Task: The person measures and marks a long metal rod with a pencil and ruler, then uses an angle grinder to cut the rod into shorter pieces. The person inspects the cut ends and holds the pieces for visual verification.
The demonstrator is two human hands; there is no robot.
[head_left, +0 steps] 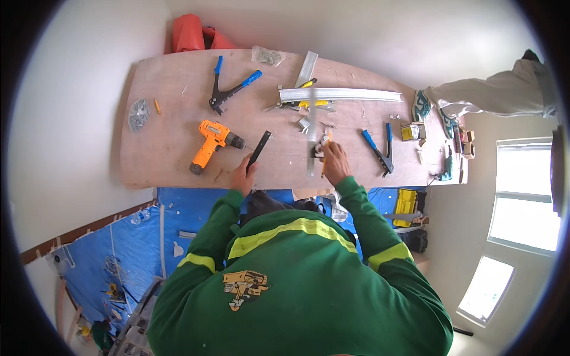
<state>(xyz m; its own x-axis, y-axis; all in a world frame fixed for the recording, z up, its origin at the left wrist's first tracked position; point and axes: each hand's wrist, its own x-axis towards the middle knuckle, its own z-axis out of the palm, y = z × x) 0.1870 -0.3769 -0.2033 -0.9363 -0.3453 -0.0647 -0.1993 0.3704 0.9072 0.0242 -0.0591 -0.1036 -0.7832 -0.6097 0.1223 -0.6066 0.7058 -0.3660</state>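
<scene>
My left hand [242, 177] is closed round the lower end of a black flat bar with small holes [261, 146], tilted up over the table. On the other side, my right hand [337, 163] pinches a thin yellow pencil [323, 171] beside a narrow metal strip [311, 124]. Small pale and dark pieces lie by its fingertips, too small to name. An orange cordless drill [209, 142] rests left of the black bar. Two blue-handled hand riveters lie on the wood, one at the far left [219, 99], another to the right [386, 160].
A long metal channel [356, 94] lies across yellow-handled snips [312, 104] on the wooden table [166, 160]. Farther back is a bag of small parts [267, 56]. Small boxes [409, 132] and a green drill [446, 166] sit at right, near another person's legs [487, 95].
</scene>
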